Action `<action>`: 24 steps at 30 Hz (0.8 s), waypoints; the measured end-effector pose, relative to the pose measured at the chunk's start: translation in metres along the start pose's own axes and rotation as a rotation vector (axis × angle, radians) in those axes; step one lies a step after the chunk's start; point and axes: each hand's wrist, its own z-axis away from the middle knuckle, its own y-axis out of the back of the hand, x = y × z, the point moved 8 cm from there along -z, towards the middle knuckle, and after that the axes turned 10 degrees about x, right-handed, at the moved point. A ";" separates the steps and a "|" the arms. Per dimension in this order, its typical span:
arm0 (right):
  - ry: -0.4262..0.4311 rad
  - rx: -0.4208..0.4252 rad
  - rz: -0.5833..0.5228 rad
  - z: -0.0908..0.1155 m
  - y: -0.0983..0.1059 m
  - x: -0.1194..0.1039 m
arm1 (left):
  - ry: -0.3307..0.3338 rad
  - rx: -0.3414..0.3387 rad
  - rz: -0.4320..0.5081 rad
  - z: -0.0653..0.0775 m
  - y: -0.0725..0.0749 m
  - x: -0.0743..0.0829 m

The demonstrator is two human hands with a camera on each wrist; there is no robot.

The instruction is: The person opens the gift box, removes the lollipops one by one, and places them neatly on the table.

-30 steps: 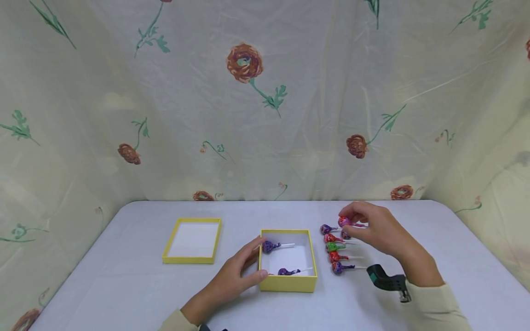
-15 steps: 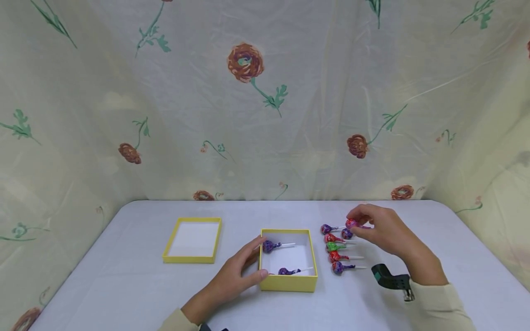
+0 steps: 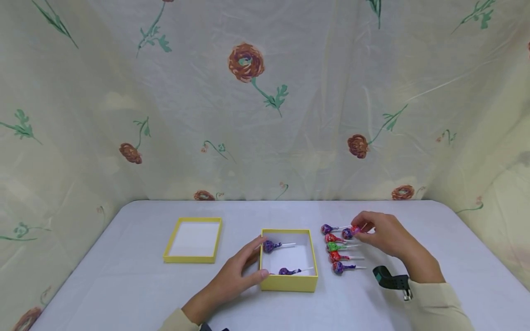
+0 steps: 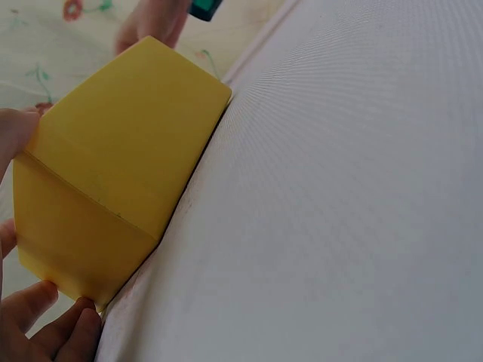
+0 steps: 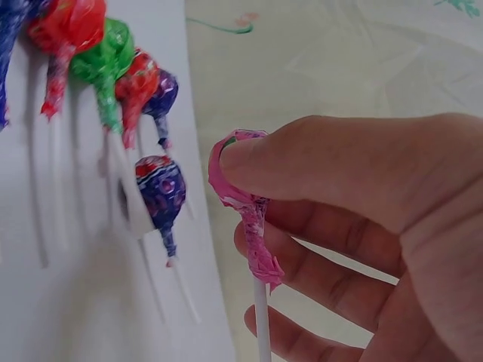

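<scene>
A pink-wrapped lollipop (image 5: 240, 170) is pinched by its head between thumb and fingers of my right hand (image 3: 383, 233), its white stick pointing down in the right wrist view. It is held above the table, close to a purple lollipop (image 5: 160, 192) lying apart from the row. My left hand (image 3: 233, 276) holds the open yellow box (image 3: 287, 283) at its near left corner, thumb at the front and fingers along the left side. Inside the box lie a purple lollipop (image 3: 270, 247) at the back and another purple lollipop (image 3: 288, 271) near the front wall, partly hidden.
A column of lollipops lies right of the box: purple (image 3: 326, 229), red (image 3: 332, 238), green (image 3: 333, 247), another red (image 3: 335, 257) and a nearer purple one (image 3: 338, 267). The shallow yellow-edged lid (image 3: 189, 259) lies left on the white table (image 3: 124, 276). A flowered curtain (image 3: 306, 115) hangs behind.
My right hand has shifted right, then nearer and lower, carrying the pink lollipop from above the back of the column to beside the loose purple one. My left hand stays at the box.
</scene>
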 end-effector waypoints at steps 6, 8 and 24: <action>-0.034 -0.035 0.001 0.001 -0.008 0.010 | 0.000 0.000 -0.001 0.000 0.000 0.000; -0.039 -0.045 0.000 0.002 -0.010 0.012 | -0.002 0.001 0.002 0.000 0.000 0.000; -0.084 -0.097 -0.009 0.004 -0.019 0.020 | 0.000 0.005 0.004 0.000 0.001 0.001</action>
